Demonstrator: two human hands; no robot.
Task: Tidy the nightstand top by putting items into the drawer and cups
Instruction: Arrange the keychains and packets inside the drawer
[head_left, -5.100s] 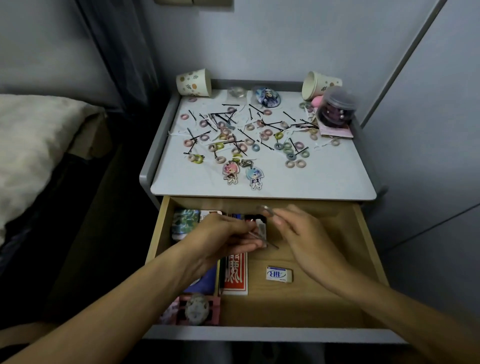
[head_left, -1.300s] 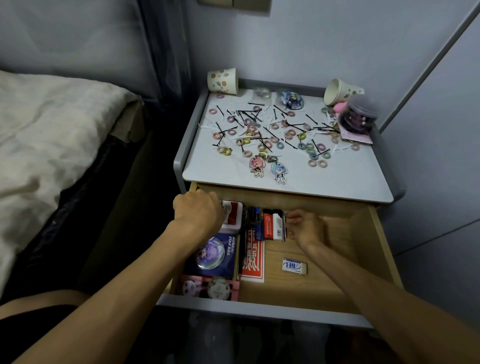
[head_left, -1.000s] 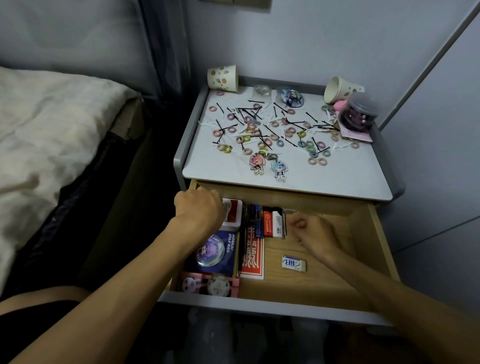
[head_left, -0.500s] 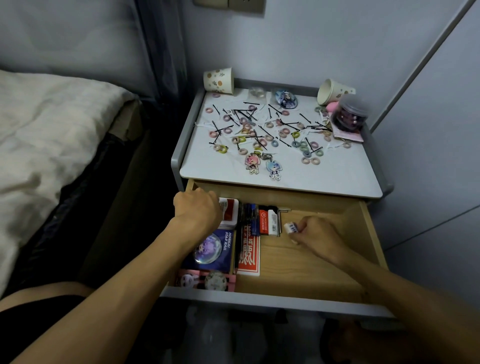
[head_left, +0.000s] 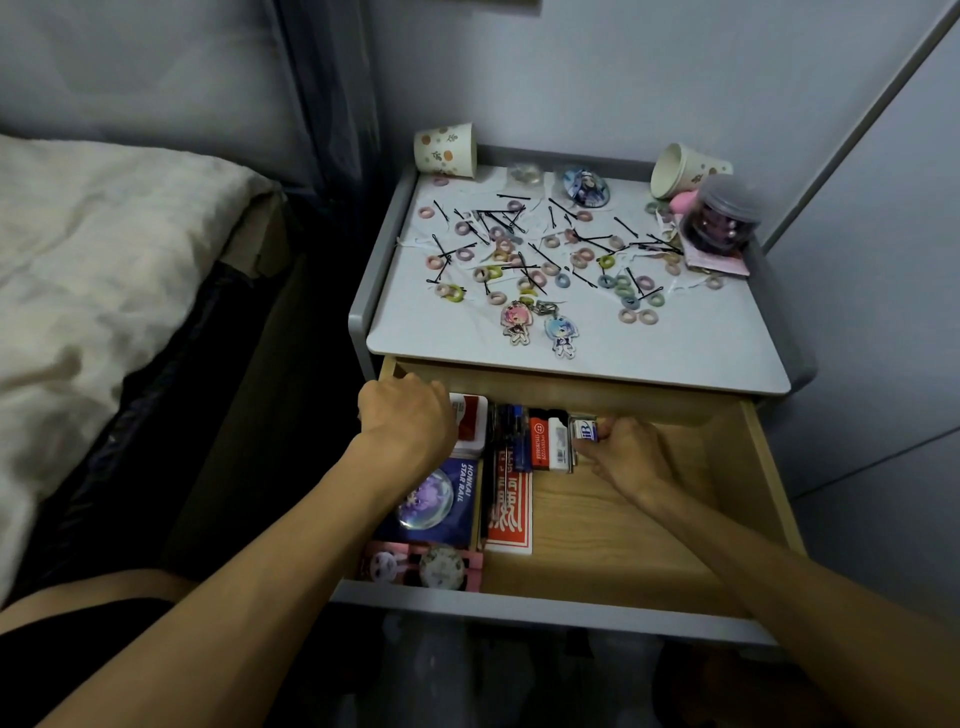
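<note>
The nightstand top (head_left: 701, 353) is strewn with several small hair ties (head_left: 631, 291) and black bobby pins (head_left: 543, 254). Two character keychains (head_left: 540, 327) lie near its front edge. One paper cup (head_left: 447, 149) stands upside down at the back left, another paper cup (head_left: 685, 169) lies on its side at the back right. The wooden drawer (head_left: 613, 540) below is pulled out. My right hand (head_left: 626, 452) holds a small white eraser (head_left: 584, 431) at the drawer's back, beside an orange box (head_left: 545, 444). My left hand (head_left: 405, 421) is a fist at the drawer's back left, over a red-and-white box (head_left: 470, 418).
A dark round jar (head_left: 719, 215) sits on a pink card at the back right, a round badge (head_left: 584, 187) at the back. In the drawer lie a blue card pack (head_left: 441, 499), a red card deck (head_left: 509, 512) and a pink item (head_left: 421, 566). A bed (head_left: 78, 291) is left.
My right hand picked up the white eraser from the drawer floor and carried it to the back, next to the orange box. My left hand stayed at the back left.
</note>
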